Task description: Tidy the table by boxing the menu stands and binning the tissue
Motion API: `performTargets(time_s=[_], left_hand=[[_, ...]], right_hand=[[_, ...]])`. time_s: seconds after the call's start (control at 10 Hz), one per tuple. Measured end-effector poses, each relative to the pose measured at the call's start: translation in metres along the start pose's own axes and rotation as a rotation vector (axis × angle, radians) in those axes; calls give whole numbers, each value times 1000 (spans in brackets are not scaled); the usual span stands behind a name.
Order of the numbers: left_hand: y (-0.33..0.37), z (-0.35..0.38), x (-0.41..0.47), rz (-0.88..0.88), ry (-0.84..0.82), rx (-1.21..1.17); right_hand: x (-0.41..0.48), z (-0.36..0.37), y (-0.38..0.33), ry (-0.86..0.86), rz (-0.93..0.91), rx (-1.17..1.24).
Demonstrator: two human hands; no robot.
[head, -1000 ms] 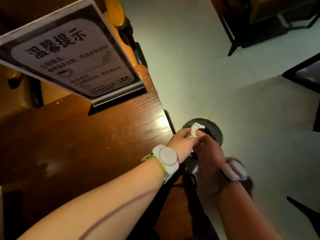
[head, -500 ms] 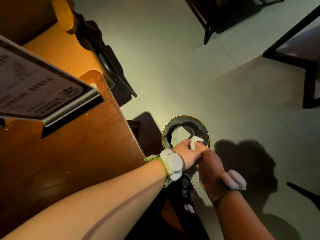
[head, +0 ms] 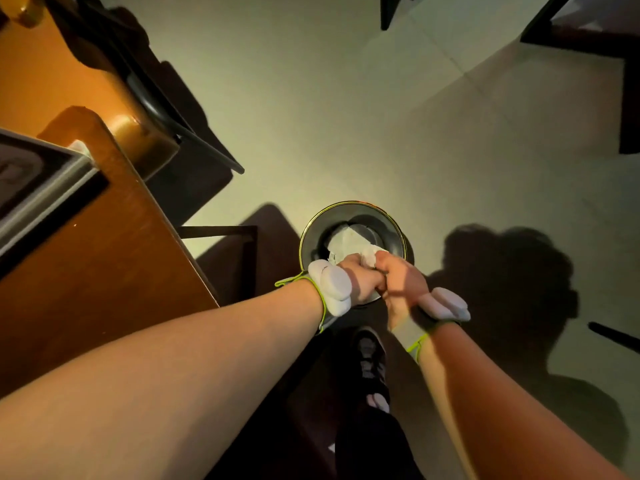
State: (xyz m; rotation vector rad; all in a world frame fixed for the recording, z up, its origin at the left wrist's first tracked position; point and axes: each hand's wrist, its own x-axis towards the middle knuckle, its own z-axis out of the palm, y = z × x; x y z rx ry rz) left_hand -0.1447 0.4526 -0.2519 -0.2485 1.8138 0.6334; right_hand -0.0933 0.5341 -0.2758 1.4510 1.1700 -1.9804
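Observation:
A round dark bin point(head: 388, 220) with a gold rim stands on the floor beside the table. Both hands hover over its near edge, pressed together. My left hand point(head: 360, 280) and my right hand point(head: 401, 282) pinch a small crumpled white tissue point(head: 370, 255) between their fingertips. A larger white tissue point(head: 344, 241) lies inside the bin. A menu stand point(head: 38, 181) with a dark printed card sits at the left edge of the view on the wooden table point(head: 104, 258); only its lower corner shows.
A tan chair point(head: 62, 74) with dark frame stands beyond the table corner. Dark furniture legs point(head: 630, 98) are at the upper right on the pale floor. My dark shoe point(head: 372, 362) is below the hands. A dark table foot point(head: 221, 232) lies left of the bin.
The view has swung right and down, so the menu stand slid to the left edge. Both hands stayed together on the tissue over the bin, whose inside now shows more.

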Motion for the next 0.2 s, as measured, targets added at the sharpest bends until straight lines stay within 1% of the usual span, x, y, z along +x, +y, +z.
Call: performTargets(time_s=[0.1,0.2], left_hand=[[-3,-3,9,-18,25,32],[-3,-9,4,-46,18,50]], right_hand=[[7,-3,0,-6,-24,-14],[0,-5,6,25,-44,-25]])
